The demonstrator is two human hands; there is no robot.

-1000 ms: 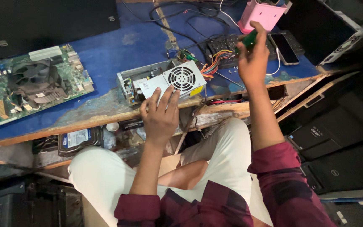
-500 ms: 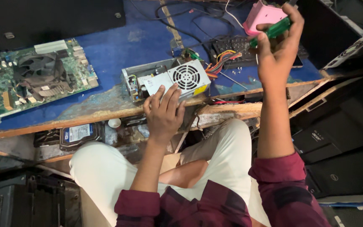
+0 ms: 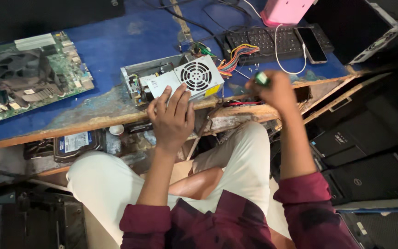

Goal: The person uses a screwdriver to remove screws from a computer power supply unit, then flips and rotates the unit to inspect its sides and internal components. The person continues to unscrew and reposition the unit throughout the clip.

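Steadying open power supply box [image 3: 171,80] of wires with left hand [image 3: 171,117], right hand [image 3: 277,90] gripping green-handled tool [image 3: 261,78]

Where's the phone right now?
In the head view, the black phone lies at upper right on the blue table, beside the black keyboard and below the pink box.
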